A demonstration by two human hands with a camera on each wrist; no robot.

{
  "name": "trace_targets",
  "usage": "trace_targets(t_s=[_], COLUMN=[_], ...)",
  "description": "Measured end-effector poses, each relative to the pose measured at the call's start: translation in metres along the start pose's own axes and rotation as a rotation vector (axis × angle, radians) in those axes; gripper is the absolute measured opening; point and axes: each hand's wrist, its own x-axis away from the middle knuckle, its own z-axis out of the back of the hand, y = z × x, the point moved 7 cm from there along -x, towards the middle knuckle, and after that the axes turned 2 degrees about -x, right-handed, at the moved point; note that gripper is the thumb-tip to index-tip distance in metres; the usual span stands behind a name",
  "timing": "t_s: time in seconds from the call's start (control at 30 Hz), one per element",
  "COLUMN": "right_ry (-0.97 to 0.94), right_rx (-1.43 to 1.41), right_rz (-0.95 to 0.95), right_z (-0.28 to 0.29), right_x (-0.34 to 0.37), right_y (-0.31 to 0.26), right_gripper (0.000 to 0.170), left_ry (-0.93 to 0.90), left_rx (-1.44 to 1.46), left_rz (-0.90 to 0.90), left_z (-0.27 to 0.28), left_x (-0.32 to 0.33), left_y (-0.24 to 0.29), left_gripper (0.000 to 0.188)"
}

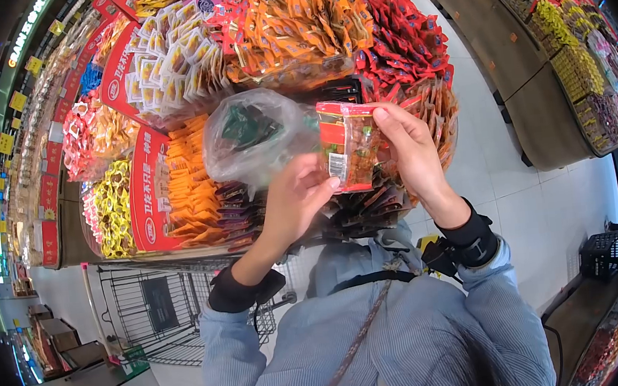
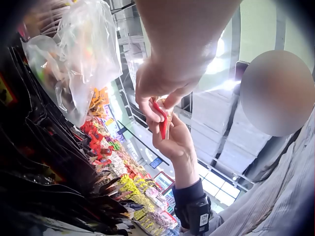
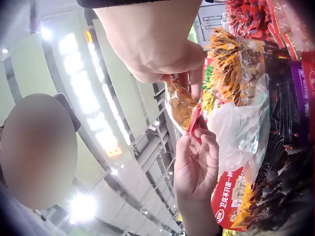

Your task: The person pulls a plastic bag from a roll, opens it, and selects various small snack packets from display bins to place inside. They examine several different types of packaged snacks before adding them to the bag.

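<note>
A small clear snack packet (image 1: 352,140) with red ends and a barcode is held up in front of the body, over the display bin. Its filling looks brown and orange through the film. My right hand (image 1: 414,144) grips the packet's right side, thumb near the top corner. On the opposite side, my left hand (image 1: 296,200) pinches the lower left edge. Seen from the right wrist, the packet (image 3: 181,104) spans between both hands, and the left hand's fingers (image 3: 204,140) pinch its red end. A translucent plastic bag (image 1: 217,146) with something dark green inside lies just beyond the left hand.
Packed snack sachets fill the bin: orange packets (image 1: 194,193), white packets (image 1: 177,64) and red packets (image 1: 405,31). Red sign boards (image 1: 146,190) divide them. A wire shopping cart (image 1: 130,307) stands at the lower left. Another shelf (image 1: 537,89) lies across the tiled aisle at right.
</note>
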Motion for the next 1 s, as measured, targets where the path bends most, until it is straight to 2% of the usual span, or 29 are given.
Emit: trace_targets(t_s=[0.4,0.5,0.7,1.0], right_ry=[-0.031,-0.043,-0.024,-0.082], right_rx=[0.013,-0.025,0.087,0.093], right_rz=[-0.151,-0.151,-0.125,-0.078], right_z=[0.008,0.004,0.004,-0.005], right_x=[-0.004,-0.002,-0.001,0.003], right_y=[0.023,0.022,0.019,0.009], right_gripper=[0.025,0.025,0.026,0.029], left_ry=[-0.022,0.004,0.000,-0.035], left_rx=[0.024,-0.058,0.008,0.006], left_rz=[0.057,0.061,0.097,0.077], left_z=[0.001,0.004,0.004,0.003], left_x=[0.006,0.006,0.009,0.010], left_y=[-0.007,-0.010,-0.015,-0.016], left_gripper=[0.022,0.019,0.020,0.022])
